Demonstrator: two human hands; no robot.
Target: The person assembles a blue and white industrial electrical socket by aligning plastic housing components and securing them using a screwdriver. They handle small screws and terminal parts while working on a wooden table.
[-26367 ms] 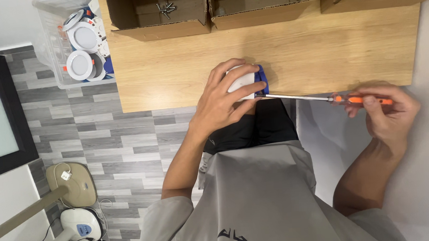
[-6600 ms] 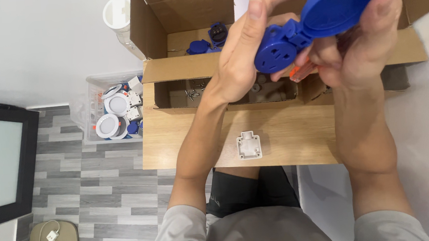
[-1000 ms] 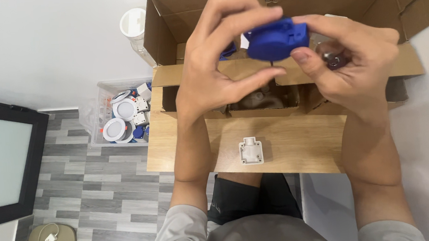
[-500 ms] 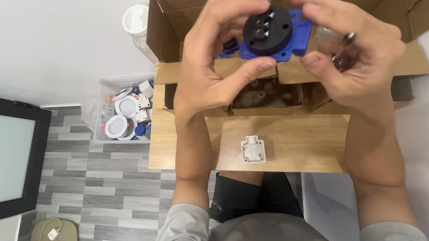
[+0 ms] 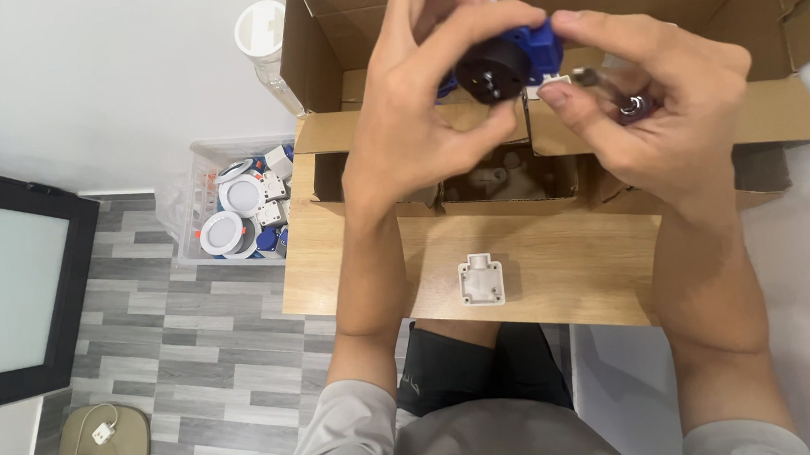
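Both hands are raised close to the camera, over the cardboard boxes. My left hand point(image 5: 426, 104) grips a blue socket part with a round black face point(image 5: 500, 62). My right hand point(image 5: 665, 113) pinches the same part at its right side, where a small white piece point(image 5: 546, 84) shows under the thumb. A slim metal tool with a dark end point(image 5: 614, 93) lies across my right palm. A small white square housing point(image 5: 480, 281) rests on the wooden table point(image 5: 576, 273) below, untouched.
Open cardboard boxes point(image 5: 782, 115) line the back of the table, one compartment point(image 5: 511, 174) holding dark parts. A clear bin point(image 5: 236, 214) of white and blue fittings stands on the floor at left. A dark framed panel point(image 5: 15, 289) is at far left.
Over the last second the blue part has been turned so its black round face points at the camera, and both hands have shifted slightly right and down.
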